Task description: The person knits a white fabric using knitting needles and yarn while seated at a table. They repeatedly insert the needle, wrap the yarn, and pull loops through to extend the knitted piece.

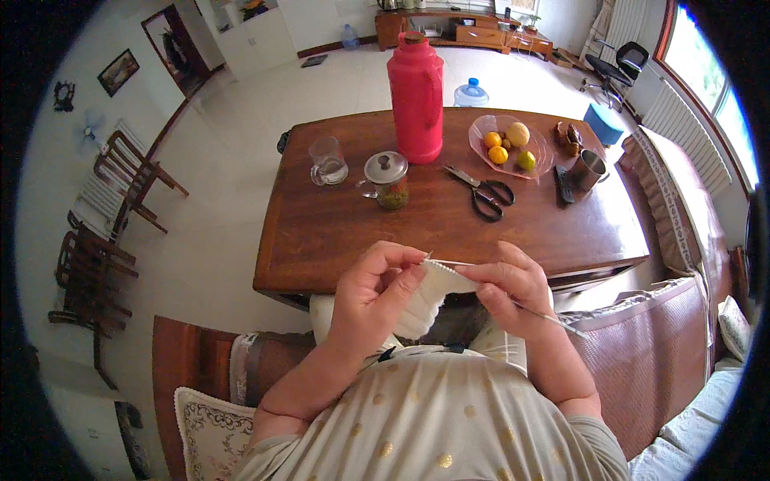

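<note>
My left hand pinches the upper left corner of a cream knitted piece between thumb and forefinger. A row of stitches runs along the top edge of the knitting. My right hand grips a thin knitting needle, whose far end sticks out past the palm to the lower right. Another needle tip shows just above my left fingertips; the rest of it is hidden. The knitted piece hangs down between my hands, above my lap.
Before me stands a wooden table bearing black-handled scissors, a glass teapot, a glass mug and a red thermos flask. Farther right are a fruit bowl, a remote control and a metal mug.
</note>
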Motion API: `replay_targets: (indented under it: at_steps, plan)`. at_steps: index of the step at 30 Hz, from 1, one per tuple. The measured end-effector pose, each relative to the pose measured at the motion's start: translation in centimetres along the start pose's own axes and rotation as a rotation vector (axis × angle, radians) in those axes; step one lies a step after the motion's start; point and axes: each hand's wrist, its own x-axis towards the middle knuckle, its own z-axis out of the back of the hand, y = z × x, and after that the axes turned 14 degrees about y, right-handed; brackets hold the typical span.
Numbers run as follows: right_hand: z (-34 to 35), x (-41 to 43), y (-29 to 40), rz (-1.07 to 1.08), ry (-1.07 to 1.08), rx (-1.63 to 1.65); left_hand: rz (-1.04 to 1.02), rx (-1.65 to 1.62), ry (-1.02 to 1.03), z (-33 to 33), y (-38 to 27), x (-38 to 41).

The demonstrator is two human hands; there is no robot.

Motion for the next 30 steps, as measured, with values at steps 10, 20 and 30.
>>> replay_targets:
  at_steps: [10,20,30]
  plan:
    - [-0.52,0.59,0.10,0.095,-0.085,-0.205,0.106,-0.047,0.181,0.01,-0.21,0.05]
    - [-0.60,0.22,-0.01,0.031,-0.109,-0.193,0.124,-0.253,0.117,-0.12,-0.30,-0.08]
    - [-0.71,-0.23,-0.50,-0.059,-0.095,0.134,0.143,-0.237,0.145,0.23,-0.50,-0.07]
